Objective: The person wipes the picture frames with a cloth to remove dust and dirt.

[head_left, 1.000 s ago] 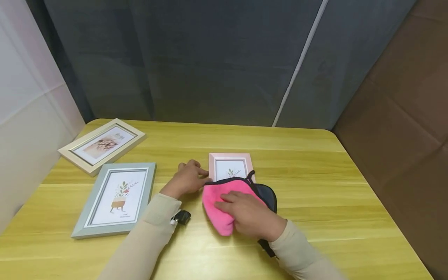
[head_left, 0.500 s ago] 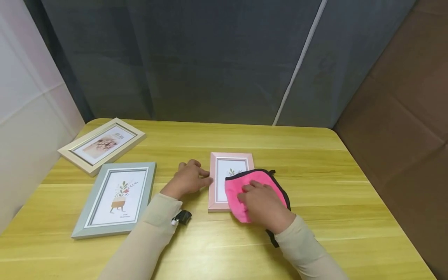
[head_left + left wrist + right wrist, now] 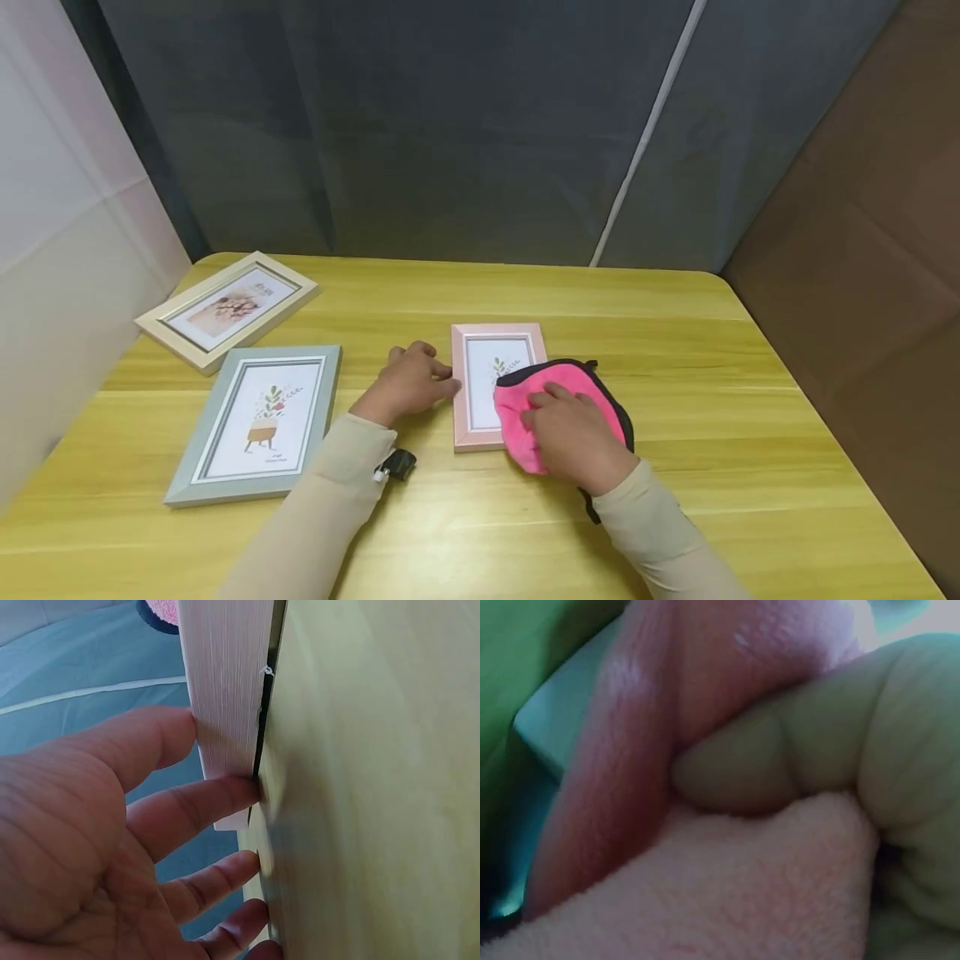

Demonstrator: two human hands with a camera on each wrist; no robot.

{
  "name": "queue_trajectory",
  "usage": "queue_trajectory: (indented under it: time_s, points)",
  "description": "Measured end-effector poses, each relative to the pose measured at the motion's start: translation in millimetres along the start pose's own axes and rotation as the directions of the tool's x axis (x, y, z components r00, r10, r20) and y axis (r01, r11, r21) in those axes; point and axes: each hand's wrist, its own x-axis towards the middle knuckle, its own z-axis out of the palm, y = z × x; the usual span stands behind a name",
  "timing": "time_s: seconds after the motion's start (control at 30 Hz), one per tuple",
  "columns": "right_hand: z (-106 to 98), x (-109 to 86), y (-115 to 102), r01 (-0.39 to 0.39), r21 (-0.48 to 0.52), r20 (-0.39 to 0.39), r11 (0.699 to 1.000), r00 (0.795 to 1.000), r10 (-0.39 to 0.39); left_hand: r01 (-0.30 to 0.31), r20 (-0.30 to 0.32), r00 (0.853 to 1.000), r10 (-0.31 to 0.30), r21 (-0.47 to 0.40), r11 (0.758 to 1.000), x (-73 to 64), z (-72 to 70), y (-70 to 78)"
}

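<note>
A pink picture frame (image 3: 467, 410) lies flat on the table, its print partly covered by a pink cloth with black edging (image 3: 517, 417). My right hand (image 3: 579, 433) is on the cloth over the frame's right side, the fuzzy fabric bunched around a finger in the right wrist view. At the frame's left edge is my left hand (image 3: 411, 382). In the left wrist view its thumb and index finger touch the frame's side (image 3: 225, 690), while the other fingers reach down to the tabletop.
On the left lie a grey-green picture frame (image 3: 201, 433) and, behind it, a cream picture frame (image 3: 176, 337). The wooden table (image 3: 720, 433) ends at a dark curtain (image 3: 465, 133) behind. A brown wall covering (image 3: 862, 250) stands at the right.
My right hand has moved the cloth to the right and slightly away from me, uncovering the frame's left side and lower left corner. My left hand has stayed at the frame's left edge.
</note>
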Motion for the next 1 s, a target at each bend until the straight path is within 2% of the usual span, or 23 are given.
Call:
queue_trajectory:
  time_s: [0.07,0.13,0.23,0.33,0.4,0.47,0.53,0.6,0.67,0.77,0.83,0.9,0.97,1.0]
  points:
    - [0.6,0.6,2.8,-0.003,-0.006,-0.017,1.000,1.000,0.003,0.001,-0.001,1.000,-0.001,-0.001,1.000,0.3,1.7,-0.9]
    - [1.2,1.8,-0.1,0.075,0.018,-0.059,0.997,0.996,-0.074,0.010,-0.008,1.000,-0.010,-0.003,1.000,0.0,2.6,-1.8]
    - [3.2,3.2,-10.9,0.233,0.052,-0.134,0.971,0.965,-0.224,0.016,-0.017,1.000,-0.016,0.005,1.000,-0.4,3.0,-2.5]
    - [6.1,3.6,-21.1,0.314,0.069,-0.139,0.947,0.943,-0.303,0.026,-0.017,1.000,-0.026,0.017,1.000,-0.5,3.1,-2.7]
    - [6.4,3.7,-22.0,0.291,0.060,-0.105,0.955,0.953,-0.283,0.018,-0.015,1.000,-0.018,0.030,0.999,-0.3,3.1,-2.7]
    - [5.6,3.4,-16.8,0.205,0.043,-0.059,0.978,0.978,-0.202,0.016,-0.012,1.000,-0.015,0.018,1.000,-0.2,2.7,-1.9]
    - [3.6,3.2,-7.6,0.108,0.016,-0.039,0.994,0.993,-0.108,0.009,-0.013,1.000,-0.008,0.005,1.000,0.2,2.1,-0.6]
    - [2.4,3.5,1.1,0.031,-0.008,-0.026,0.999,0.999,-0.031,0.005,-0.012,1.000,-0.005,-0.015,1.000,0.9,1.3,0.8]
    - [1.2,3.6,5.4,0.015,-0.020,-0.029,1.000,0.999,-0.016,0.004,-0.012,1.000,-0.005,-0.017,1.000,2.1,1.1,1.1]
    - [2.2,5.1,2.1,0.138,0.021,-0.092,0.990,0.987,-0.135,0.001,-0.012,1.000,-0.001,0.007,1.000,3.7,1.1,0.9]
    - [3.6,5.6,-5.7,0.258,0.044,-0.147,0.965,0.957,-0.250,-0.001,-0.011,1.000,0.001,0.024,1.000,4.1,1.3,0.5]
    - [6.4,5.9,-13.5,0.340,0.048,-0.178,0.939,0.928,-0.328,-0.001,-0.009,1.000,0.001,0.038,0.999,3.9,1.5,0.4]
    - [7.8,5.7,-17.6,0.364,0.042,-0.164,0.930,0.921,-0.353,-0.005,-0.010,1.000,0.006,0.049,0.999,3.4,1.3,0.6]
    - [7.3,5.2,-17.8,0.346,0.039,-0.140,0.937,0.931,-0.338,-0.004,-0.010,1.000,0.004,0.043,0.999,3.2,1.3,0.8]
